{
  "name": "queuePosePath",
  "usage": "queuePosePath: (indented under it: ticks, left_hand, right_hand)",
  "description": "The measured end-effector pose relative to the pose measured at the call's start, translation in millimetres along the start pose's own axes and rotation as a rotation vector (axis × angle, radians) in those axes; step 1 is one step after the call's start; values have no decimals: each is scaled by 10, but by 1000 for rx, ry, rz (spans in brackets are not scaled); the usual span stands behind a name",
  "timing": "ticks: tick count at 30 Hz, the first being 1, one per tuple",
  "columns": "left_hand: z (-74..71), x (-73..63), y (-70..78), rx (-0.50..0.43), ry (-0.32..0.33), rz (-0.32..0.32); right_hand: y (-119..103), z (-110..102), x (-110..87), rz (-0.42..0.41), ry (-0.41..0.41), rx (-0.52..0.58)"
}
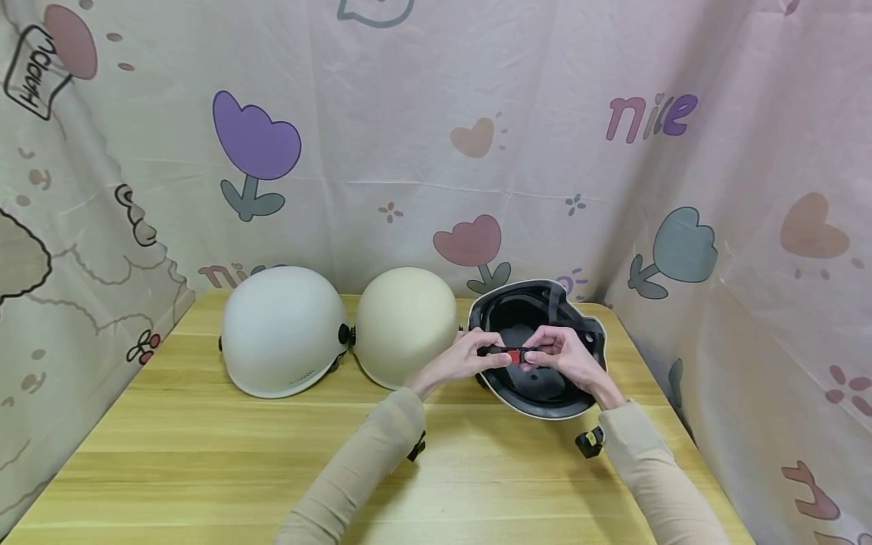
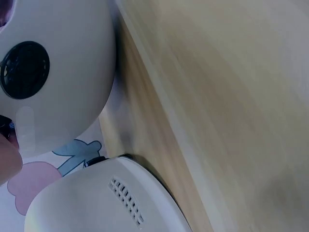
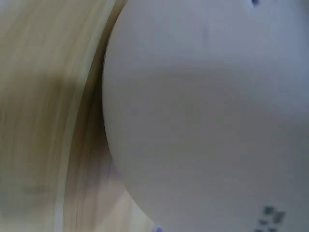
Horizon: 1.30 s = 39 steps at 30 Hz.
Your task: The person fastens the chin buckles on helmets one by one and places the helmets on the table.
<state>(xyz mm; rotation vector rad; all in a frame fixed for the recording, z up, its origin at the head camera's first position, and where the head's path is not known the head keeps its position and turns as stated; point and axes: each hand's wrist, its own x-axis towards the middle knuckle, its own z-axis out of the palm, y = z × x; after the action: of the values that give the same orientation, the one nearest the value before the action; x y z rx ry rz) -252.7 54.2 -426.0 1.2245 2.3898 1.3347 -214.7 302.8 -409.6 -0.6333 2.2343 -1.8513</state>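
An upturned helmet (image 1: 545, 412) lies at the right of the table with its black padded inside facing me. Over its opening, both hands pinch a black and red strap buckle (image 1: 515, 356) between thumb and fingers. My left hand (image 1: 473, 354) grips the buckle's left end, and my right hand (image 1: 564, 356) has the right end. The left wrist view shows that helmet's pale shell (image 2: 77, 72) with a black round disc (image 2: 25, 70), and part of a finger (image 2: 7, 162) at the left edge. In the right wrist view the shell (image 3: 207, 121) fills most of the picture; the hand is out of sight.
A white helmet (image 1: 282, 333) and a cream helmet (image 1: 406, 322) sit dome up, side by side, left of the upturned one. All stand along the back of the wooden table (image 1: 204, 469). A printed curtain (image 1: 354, 136) hangs behind and at both sides.
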Motion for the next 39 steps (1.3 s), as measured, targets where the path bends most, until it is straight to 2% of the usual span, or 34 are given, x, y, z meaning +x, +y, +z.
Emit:
queuePosePath:
  ticks: [9,13,16,22,26,28,33,36,39]
  left_hand:
    - [11,29,-12,45,-4,-24]
    - [22,34,20,104,-3,-16]
    - [37,29,32,109,32,11]
    - [62,-21,-22,-40,159,116]
    - [59,-51,-86,-105,218,151]
    - [47,-70,-111,-120,208,132]
    - [27,-146,-105,-133,129,56]
    - [34,-176,-81,-141,121,77]
    - [41,-188,-61,-150,160,98]
  right_hand:
    - [13,-15,-1,17,43,-14]
    - [36,-23,-24,19,57,7]
    - [55,-30,-42,23,69,20]
    - [99,-67,-92,52,115,-36]
    - [109,-87,-137,68,149,-74]
    - [107,-90,-150,68,155,-73]
    - [105,-98,-151,62,152,-78]
    - [107,-105,-141,56,157,-101]
    - [100,-106,-134,62,164,-127]
